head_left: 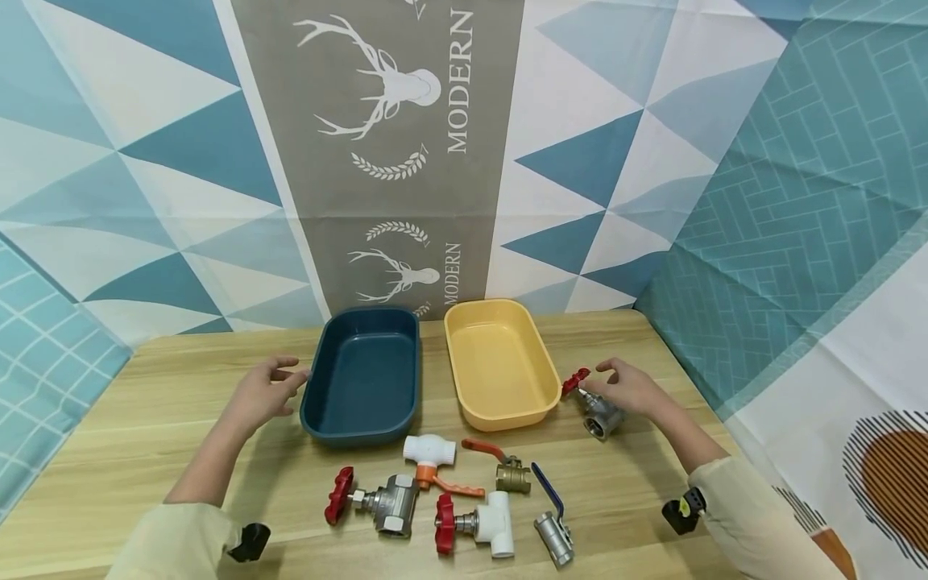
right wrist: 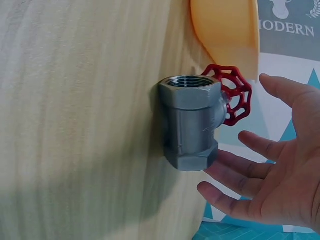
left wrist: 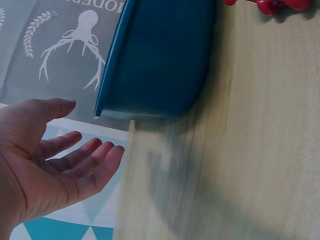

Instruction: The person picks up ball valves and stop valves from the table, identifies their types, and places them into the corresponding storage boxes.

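Observation:
My left hand (head_left: 267, 393) hovers beside the left wall of the dark blue tray (head_left: 310, 403), fingers loosely bent and holding nothing. The left wrist view shows its palm turned up and the thumb (left wrist: 57, 106) apart from the fingers. On the right, my right hand (head_left: 625, 387) is at a metal gate valve (head_left: 603, 415) with a red handwheel (right wrist: 235, 95). In the right wrist view its fingers are spread and relaxed, with fingertips right at the lower end of the valve body (right wrist: 190, 125). The valve lies on the table, its handwheel close to the yellow tray (head_left: 507, 420).
Nearer the front lie another red-wheeled metal valve (head_left: 395, 503), a white valve with orange handle (head_left: 431, 449), a brass valve with red lever (head_left: 513, 477), a white valve with red wheel (head_left: 495, 524) and a blue-levered valve (head_left: 554, 538). Patterned wall coverings (head_left: 399, 193) rise behind the table.

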Motion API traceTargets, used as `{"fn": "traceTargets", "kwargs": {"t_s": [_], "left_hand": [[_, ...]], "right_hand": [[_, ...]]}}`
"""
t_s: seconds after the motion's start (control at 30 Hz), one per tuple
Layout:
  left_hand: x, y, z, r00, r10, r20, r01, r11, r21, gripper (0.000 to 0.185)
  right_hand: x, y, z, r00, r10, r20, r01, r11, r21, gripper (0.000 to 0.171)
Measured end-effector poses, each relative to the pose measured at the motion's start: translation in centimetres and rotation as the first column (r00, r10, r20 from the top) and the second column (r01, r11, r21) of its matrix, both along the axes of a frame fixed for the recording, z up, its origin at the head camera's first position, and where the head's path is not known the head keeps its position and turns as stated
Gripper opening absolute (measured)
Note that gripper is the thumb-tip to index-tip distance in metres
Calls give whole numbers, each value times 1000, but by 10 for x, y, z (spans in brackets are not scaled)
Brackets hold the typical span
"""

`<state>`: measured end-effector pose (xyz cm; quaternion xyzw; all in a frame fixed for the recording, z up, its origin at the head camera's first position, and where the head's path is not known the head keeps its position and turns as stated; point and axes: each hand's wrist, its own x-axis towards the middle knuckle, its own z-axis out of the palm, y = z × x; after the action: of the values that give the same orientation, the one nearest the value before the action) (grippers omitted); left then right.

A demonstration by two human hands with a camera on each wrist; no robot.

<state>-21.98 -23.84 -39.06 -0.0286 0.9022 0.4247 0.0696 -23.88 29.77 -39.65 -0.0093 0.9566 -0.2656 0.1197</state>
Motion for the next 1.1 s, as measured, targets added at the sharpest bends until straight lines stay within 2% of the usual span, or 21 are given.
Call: {"fn": "traceTargets", "kwargs": {"t_s": [0.5, 0.77, 1.1], "left_hand": [[0, 1, -14, 1000, 14, 18, -16, 995, 100, 61], [-1, 2, -15, 999, 17, 34, -21, 992, 123, 60], [0, 3, -17, 1000, 8, 24, -11, 989, 150, 55]], "right_hand": [[5, -2, -13, 999, 11, 48, -11, 1000, -9, 68], [9, -2, -17, 999, 27, 33, -27, 999, -28, 65], [10, -4, -22, 1000, 28, 6, -28, 1000, -6, 64]]}}
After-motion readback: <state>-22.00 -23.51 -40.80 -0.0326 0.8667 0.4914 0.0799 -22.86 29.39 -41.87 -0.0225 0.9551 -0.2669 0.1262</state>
